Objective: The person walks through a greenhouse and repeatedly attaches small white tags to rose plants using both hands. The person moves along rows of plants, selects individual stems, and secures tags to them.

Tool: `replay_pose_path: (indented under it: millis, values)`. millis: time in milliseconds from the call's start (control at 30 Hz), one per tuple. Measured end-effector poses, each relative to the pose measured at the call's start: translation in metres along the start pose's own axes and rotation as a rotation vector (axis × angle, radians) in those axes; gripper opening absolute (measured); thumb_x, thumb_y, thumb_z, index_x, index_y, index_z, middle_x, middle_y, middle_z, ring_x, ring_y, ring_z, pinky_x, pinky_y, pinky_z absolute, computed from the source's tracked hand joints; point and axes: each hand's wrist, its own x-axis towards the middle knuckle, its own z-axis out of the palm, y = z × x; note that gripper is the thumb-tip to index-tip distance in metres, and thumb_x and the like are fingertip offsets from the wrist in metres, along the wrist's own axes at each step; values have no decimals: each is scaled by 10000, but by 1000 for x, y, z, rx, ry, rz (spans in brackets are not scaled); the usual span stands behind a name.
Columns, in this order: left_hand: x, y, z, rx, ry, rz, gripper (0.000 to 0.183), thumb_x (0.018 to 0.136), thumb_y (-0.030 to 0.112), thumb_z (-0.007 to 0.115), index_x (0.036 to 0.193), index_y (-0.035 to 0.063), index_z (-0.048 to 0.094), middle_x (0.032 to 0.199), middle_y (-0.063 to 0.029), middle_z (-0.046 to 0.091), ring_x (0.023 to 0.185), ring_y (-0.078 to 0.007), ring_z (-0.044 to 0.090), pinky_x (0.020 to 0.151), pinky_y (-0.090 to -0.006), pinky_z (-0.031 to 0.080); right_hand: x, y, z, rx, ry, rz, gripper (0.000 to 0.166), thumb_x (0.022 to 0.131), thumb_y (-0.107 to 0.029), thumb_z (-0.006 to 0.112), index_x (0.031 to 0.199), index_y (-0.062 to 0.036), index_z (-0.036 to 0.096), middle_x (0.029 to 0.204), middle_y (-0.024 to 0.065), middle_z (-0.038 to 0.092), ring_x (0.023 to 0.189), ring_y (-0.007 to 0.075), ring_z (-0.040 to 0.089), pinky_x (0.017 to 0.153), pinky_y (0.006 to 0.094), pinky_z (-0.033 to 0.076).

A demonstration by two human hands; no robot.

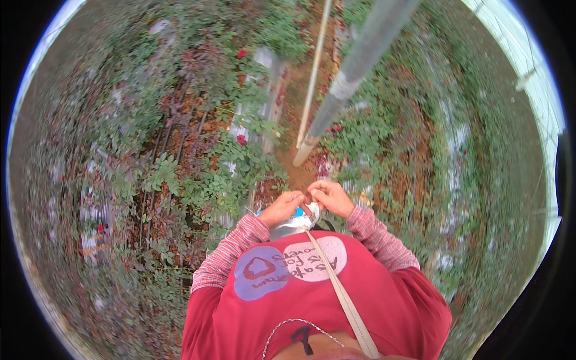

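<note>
My left hand (284,208) and my right hand (332,199) meet in front of my waist, fingertips close together. Any small thing between the fingers is too hidden to make out. Just below them hangs a whitish, silvery bag (288,231), with something bright blue (298,213) showing at its top. A beige strap (335,279) runs from the bag across my red shirt (369,306). Both forearms wear red-and-white patterned sleeves (382,238).
Rose bushes (225,180) with a few red blooms (241,139) grow on both sides of a soil path (297,94). Ahead, a thick metal post (355,67) and a thinner pole (313,72) rise from the path. Drip lines (180,144) and silvery mulch film (270,90) line the beds.
</note>
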Motion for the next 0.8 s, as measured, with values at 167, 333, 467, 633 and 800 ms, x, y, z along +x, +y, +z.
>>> replay_pose_path:
  millis: [167, 333, 467, 633, 800]
  values:
    - [-9, -8, 13, -30, -130, -154, 392, 1100, 376, 426, 1123, 47, 637, 957, -19, 745, 763, -33, 555, 610, -183, 413, -49, 20, 40, 111, 38, 55, 185, 1005, -140, 571, 1111, -16, 657, 825, 32, 665, 644, 76, 580, 554, 244, 485]
    - [-15, -13, 25, 5, -243, -160, 378, 1098, 333, 424, 1093, 21, 636, 963, -49, 755, 652, -22, 490, 557, -192, 387, -96, 59, 59, 213, 280, 123, 185, 996, -143, 585, 1103, -13, 662, 812, 24, 662, 636, 65, 569, 540, 239, 471]
    - [-1, -3, 24, -136, -211, -321, 351, 1090, 323, 433, 1116, 22, 611, 970, -134, 757, 510, -13, 395, 464, -182, 324, -122, 78, 59, 248, 394, 147, 182, 996, -145, 586, 1097, -16, 667, 797, 8, 651, 603, 60, 557, 525, 228, 462]
    - [47, 22, 13, -214, -88, -309, 358, 1092, 334, 440, 1138, 15, 595, 953, -201, 738, 438, -12, 319, 402, -186, 262, -140, 95, 33, 304, 453, 192, 188, 1002, -157, 587, 1109, -22, 661, 802, 20, 645, 581, 71, 553, 512, 238, 468]
    - [106, 49, 25, -234, -39, -177, 359, 1095, 326, 432, 1126, 4, 589, 906, -185, 728, 414, -22, 303, 373, -199, 237, -165, 109, -18, 291, 581, 157, 189, 1001, -159, 592, 1105, -16, 659, 812, 31, 655, 588, 82, 569, 515, 238, 475]
